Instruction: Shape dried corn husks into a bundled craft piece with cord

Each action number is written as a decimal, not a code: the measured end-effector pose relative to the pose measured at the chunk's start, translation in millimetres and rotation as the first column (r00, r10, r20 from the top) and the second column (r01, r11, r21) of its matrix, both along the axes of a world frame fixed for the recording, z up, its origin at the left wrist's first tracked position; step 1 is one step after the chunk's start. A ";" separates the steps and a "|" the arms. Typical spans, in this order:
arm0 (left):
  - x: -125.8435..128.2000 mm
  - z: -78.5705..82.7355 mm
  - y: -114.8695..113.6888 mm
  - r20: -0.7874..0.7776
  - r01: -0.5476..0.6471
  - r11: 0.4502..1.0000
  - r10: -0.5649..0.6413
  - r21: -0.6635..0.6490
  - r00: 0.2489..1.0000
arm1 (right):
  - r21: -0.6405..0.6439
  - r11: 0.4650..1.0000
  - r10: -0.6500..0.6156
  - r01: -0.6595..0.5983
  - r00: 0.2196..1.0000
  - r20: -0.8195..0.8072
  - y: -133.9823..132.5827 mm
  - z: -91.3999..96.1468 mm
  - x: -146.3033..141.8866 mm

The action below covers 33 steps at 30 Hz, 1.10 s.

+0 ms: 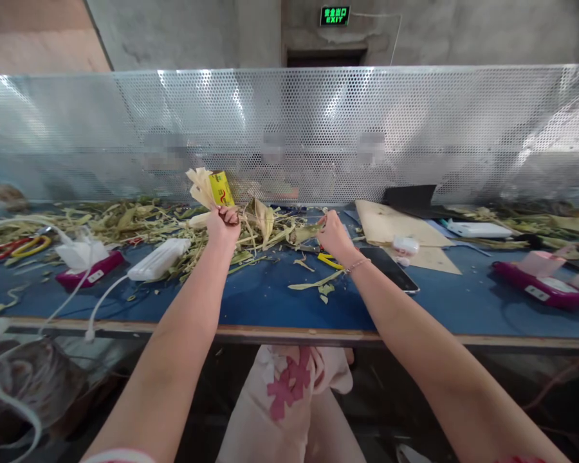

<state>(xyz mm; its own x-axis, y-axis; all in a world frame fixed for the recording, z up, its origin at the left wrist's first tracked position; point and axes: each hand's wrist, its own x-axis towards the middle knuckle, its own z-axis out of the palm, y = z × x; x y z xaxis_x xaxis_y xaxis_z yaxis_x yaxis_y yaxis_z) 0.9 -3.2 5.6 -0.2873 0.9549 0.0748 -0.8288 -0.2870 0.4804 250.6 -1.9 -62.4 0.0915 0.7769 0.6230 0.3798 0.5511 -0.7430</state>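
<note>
My left hand [224, 223] is closed in a fist above the blue table. Pale dried husk strips [201, 186] stick up out of it, fanned out at the top. To the right, my right hand [335, 233] is closed in a pinch; what its fingertips hold is too small to make out. A thin strand seems to run between the two hands, though it shows only faintly. A heap of dry greenish leaves and stalks [265, 235] lies below and between them. Beside my right wrist is a tool with yellow handles [329, 260], partly covered.
A yellow box [220, 188] stands behind my left hand. Left are a white power strip [159, 258], a magenta box [89, 273] and scissors [31, 246]. Right are a dark tablet [390, 269], brown paper [381, 222] and another magenta box [540, 286]. A perforated metal screen [309, 116] rises behind.
</note>
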 end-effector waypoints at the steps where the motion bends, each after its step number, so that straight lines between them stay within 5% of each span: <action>1: 2.3 -0.1 -1.0 -0.008 0.014 1.000 -0.014 0.001 1.000 | -0.012 1.000 0.012 -0.012 1.000 -0.012 -0.2 0.3 -0.9; 6: 22.2 -0.7 -10.5 -0.033 0.139 0.989 -0.137 0.048 0.990 | -0.093 0.994 0.060 -0.064 0.997 -0.042 -11.1 6.7 -16.4; 9: 35.7 -3.0 -16.9 -0.068 0.251 0.965 -0.246 0.074 0.967 | -0.130 0.962 0.226 -0.239 0.968 -0.111 -21.0 9.5 -28.9; 17: 65.7 -16.5 -29.5 -0.142 0.545 0.835 -0.532 0.080 0.835 | -0.088 0.854 0.502 -0.513 0.856 -0.127 -35.1 -0.7 -65.3; 25: 59.0 -12.5 -28.4 -0.143 0.484 0.874 -0.473 0.050 0.869 | -0.081 0.927 0.363 -0.367 0.930 -0.054 -34.5 3.1 -63.1; 33: 27.3 2.2 -18.3 -0.055 0.257 0.961 -0.252 0.099 0.966 | -0.158 0.982 0.109 -0.102 0.994 0.034 -21.2 7.3 -33.4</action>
<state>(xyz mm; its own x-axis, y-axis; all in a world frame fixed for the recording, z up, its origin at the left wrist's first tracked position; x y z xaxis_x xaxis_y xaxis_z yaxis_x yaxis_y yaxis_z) 28.2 -21.5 7.9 -0.0304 0.9823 0.1848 -0.8607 -0.1197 0.4948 217.2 -23.2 -55.1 -0.0196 0.8684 0.4954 0.3585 0.4687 -0.8073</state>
